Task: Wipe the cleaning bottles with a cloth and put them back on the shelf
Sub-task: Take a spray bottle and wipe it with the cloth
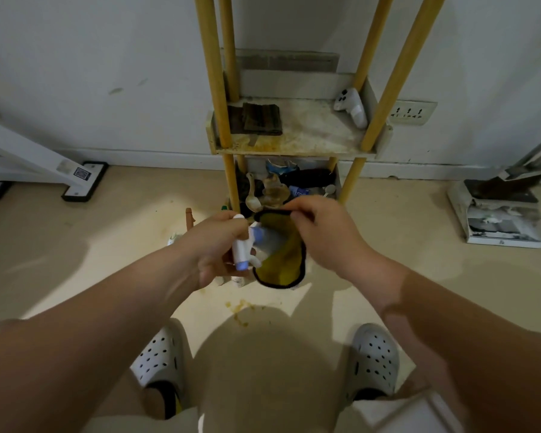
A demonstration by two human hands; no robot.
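Yellow cloth (282, 270), soft and with a black hem, hangs from my right hand (325, 235), which pinches its top edge. Just beside it and touching the cloth, my left hand (216, 250) grips the white plastic spray bottle (241, 245) around its trigger head. Behind both stands the stained shelf (310, 129) with round yellow posts.

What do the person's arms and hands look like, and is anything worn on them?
Both arms are bare as far as the frame shows, with no sleeves on the left forearm or right forearm. The left hand and right hand are ungloved. No watch, bracelet or ring is visible.
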